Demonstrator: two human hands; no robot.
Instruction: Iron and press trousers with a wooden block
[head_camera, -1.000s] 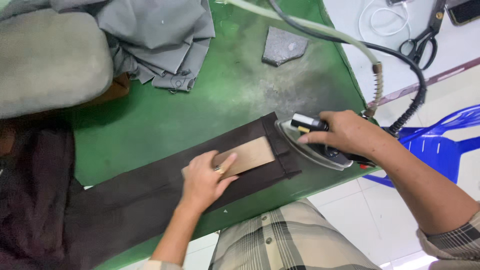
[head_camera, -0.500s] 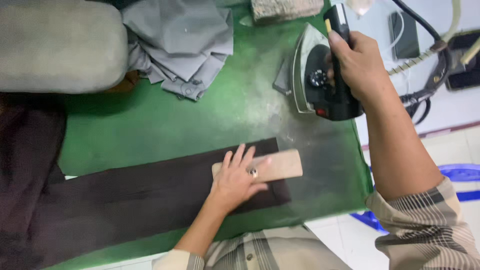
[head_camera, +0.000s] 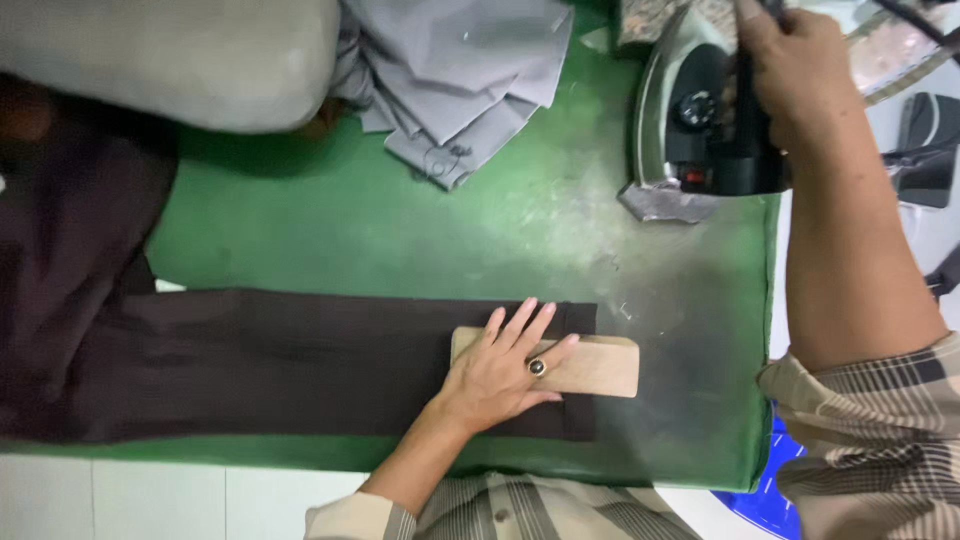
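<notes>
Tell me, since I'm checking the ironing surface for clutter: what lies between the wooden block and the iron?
In the head view, only bare green pad, worn pale in patches, lies between the wooden block under the left hand and the iron.

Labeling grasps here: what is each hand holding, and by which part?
Right hand grips the iron by its black handle. Left hand holds nothing: it lies flat, palm down, on the wooden block on the dark brown fabric.
</notes>
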